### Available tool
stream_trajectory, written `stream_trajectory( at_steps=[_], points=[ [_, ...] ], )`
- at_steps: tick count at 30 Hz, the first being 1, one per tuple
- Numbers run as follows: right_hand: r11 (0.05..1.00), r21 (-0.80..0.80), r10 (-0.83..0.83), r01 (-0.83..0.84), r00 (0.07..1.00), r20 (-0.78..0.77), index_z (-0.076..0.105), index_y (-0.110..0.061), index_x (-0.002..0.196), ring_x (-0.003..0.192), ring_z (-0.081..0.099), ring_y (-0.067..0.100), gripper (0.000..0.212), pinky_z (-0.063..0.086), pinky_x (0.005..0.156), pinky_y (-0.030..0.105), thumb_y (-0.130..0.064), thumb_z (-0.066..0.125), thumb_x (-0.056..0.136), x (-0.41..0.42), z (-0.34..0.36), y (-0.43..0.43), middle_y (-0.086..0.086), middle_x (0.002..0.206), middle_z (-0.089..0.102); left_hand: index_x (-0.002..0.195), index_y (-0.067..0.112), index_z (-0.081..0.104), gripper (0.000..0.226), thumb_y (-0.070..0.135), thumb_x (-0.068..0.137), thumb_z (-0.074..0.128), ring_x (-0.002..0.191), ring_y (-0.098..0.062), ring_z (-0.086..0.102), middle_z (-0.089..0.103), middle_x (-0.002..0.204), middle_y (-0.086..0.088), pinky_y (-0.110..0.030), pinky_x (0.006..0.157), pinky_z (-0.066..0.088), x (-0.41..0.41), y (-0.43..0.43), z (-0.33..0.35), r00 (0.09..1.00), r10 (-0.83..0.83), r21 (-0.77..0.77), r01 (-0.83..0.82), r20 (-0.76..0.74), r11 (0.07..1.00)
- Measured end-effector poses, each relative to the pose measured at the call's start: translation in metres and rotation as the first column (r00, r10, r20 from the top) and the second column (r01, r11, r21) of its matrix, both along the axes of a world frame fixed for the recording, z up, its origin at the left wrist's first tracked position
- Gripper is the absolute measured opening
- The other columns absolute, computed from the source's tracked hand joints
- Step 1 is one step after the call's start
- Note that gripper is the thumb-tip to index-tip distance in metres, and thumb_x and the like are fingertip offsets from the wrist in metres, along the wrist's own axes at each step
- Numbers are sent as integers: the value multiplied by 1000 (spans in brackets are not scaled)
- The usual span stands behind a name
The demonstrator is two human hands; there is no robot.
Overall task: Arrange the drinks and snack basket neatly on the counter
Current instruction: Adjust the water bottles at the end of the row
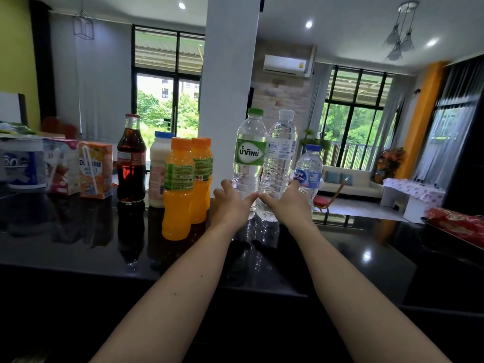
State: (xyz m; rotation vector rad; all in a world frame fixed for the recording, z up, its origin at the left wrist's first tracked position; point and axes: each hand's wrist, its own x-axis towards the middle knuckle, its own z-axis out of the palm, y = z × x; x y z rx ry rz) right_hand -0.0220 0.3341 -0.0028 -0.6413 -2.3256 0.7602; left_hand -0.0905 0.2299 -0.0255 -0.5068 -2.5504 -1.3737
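Note:
My left hand (230,203) grips the base of the green-capped water bottle (251,150). My right hand (285,203) grips the base of the clear-capped water bottle (281,153) beside it. The thumbs nearly touch between the two bottles. A small blue-capped water bottle (310,169) stands just right of them. To the left stand two orange juice bottles (178,189), a white milk bottle (158,166), a cola bottle (131,158), an orange carton (95,170) and a pink carton (61,166). All stand on the black counter (78,244).
A white and blue tub (23,163) sits at the far left of the counter. A dark tray with red snack packs (458,224) lies at the right edge. A white pillar (230,74) rises behind the bottles.

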Motion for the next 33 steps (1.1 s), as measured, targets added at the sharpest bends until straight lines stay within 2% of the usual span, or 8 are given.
stream_trajectory(
  at_steps=[3, 8, 14, 18, 24, 27, 30, 33],
  points=[
    [1000, -10, 13, -13, 999, 42, 27, -5, 137, 109, 57, 32, 76, 48, 86, 40, -46, 63, 84, -1, 1, 2, 15, 127, 56, 142, 16, 19, 73, 53, 89, 52, 126, -33, 39, 31, 142, -16, -46, 100, 41, 0, 0, 1, 999, -21, -5, 21, 29, 1000],
    [996, -36, 90, -87, 991, 102, 23, -6, 137, 97, 55, 28, 70, 47, 88, 42, -43, 56, 88, 0, 4, 4, 10, 113, 57, 143, 12, 15, 68, 26, 91, 56, 116, -34, 48, 42, 136, -18, -38, 84, 44, 2, -3, 2, 991, -118, 56, 115, 59, 992],
    [991, -54, 127, -123, 988, 91, 20, -5, 137, 100, 57, 31, 70, 48, 90, 45, -40, 55, 88, -2, 3, 7, 14, 115, 57, 141, 13, 15, 71, 30, 90, 60, 124, -35, 43, 35, 141, -18, -42, 97, 43, 3, -2, 0, 997, -73, 11, 73, 37, 997],
    [986, -84, 150, -145, 987, 62, 23, -5, 137, 91, 55, 26, 67, 46, 79, 36, -38, 57, 88, -3, 3, 9, 13, 115, 56, 142, 11, 15, 71, 29, 90, 60, 127, -36, 41, 33, 143, -18, -44, 100, 42, 3, -1, 1, 997, -66, -12, 67, 26, 998],
    [996, -23, 92, -91, 995, 24, 36, -6, 137, 99, 53, 25, 74, 43, 78, 33, -48, 62, 82, 6, 5, 10, 13, 128, 52, 141, 11, 15, 70, 26, 90, 60, 119, -34, 49, 40, 140, -17, -43, 93, 46, 7, -6, 2, 996, -85, -30, 85, 20, 996],
    [1000, -28, 10, -12, 995, -96, 53, -10, 117, 99, 58, 25, 58, 47, 79, 36, -56, 60, 82, 18, 2, 11, 7, 112, 61, 147, 7, 8, 79, 21, 89, 60, 119, -36, 49, 40, 140, -20, -46, 95, 47, 21, -11, -2, 998, -67, -168, 68, 14, 983],
    [982, -61, -191, 181, 920, -342, 57, -18, 90, 81, 59, 19, 23, 45, 69, 30, -41, 54, 89, 32, 4, 18, 1, 91, 65, 151, 9, 5, 80, 29, 92, 57, 127, -36, 44, 33, 147, -19, -44, 100, 44, 43, -18, -4, 997, -74, -365, 66, -7, 929],
    [956, -188, -285, 225, 859, -426, 49, -19, 98, 88, 57, 21, 15, 49, 75, 33, -28, 57, 89, 37, 3, 40, 3, 100, 61, 151, 8, 13, 75, 50, 95, 40, 137, -32, 34, 27, 154, -14, -47, 109, 32, 64, -27, -5, 993, -121, -601, 93, -6, 794]
  ],
)
